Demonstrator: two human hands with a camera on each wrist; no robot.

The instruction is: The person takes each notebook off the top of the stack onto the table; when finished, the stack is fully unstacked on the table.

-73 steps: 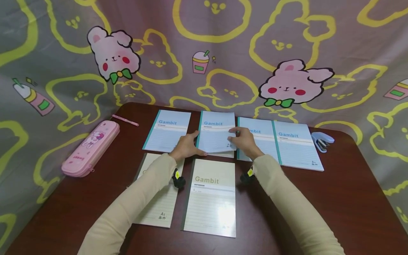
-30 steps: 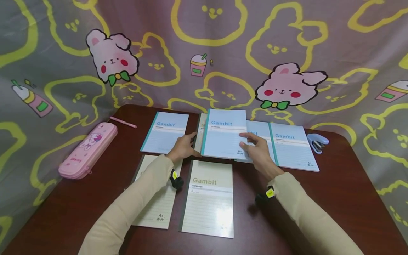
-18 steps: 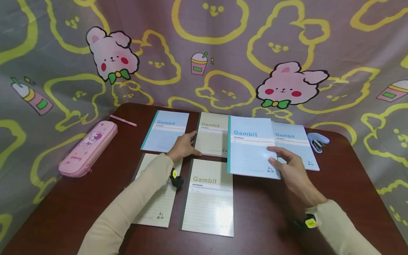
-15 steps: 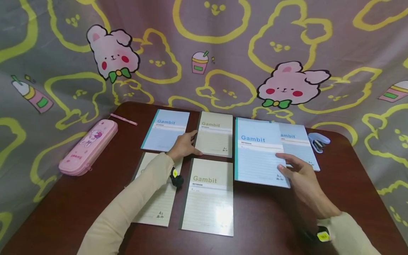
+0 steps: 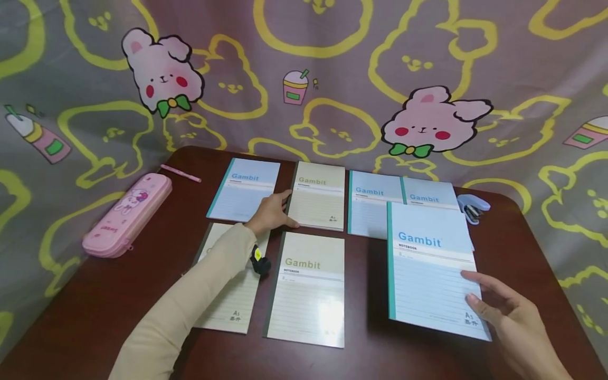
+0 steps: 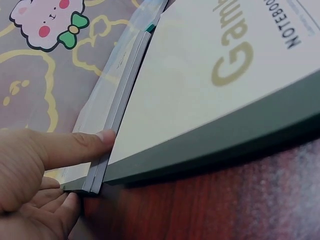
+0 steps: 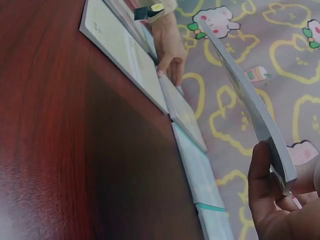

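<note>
My right hand (image 5: 518, 322) holds a blue notebook (image 5: 427, 279) by its right edge, thumb on the cover. In the right wrist view that notebook (image 7: 255, 105) is raised off the table, seen edge-on. At the back row, my left hand (image 5: 269, 214) grips the near left corner of a beige notebook (image 5: 317, 200). The left wrist view has the thumb of my left hand (image 6: 45, 165) pressed on the page edge, other fingers at the spine side. Two more beige notebooks lie in front, one bare (image 5: 309, 290), the other (image 5: 228, 309) partly under my left forearm.
A blue notebook (image 5: 247, 184) lies at back left; two more, one (image 5: 375, 198) beside the other (image 5: 427, 192), lie at back right, partly hidden. A pink pencil case (image 5: 128, 214) and pink pen (image 5: 180, 173) are left. A light-blue stapler (image 5: 472, 203) stands right. Patterned cloth hangs behind.
My right hand has lifted the blue notebook off the beige one and carried it right and toward me, uncovering the beige notebook. My left hand has stayed at the corner.
</note>
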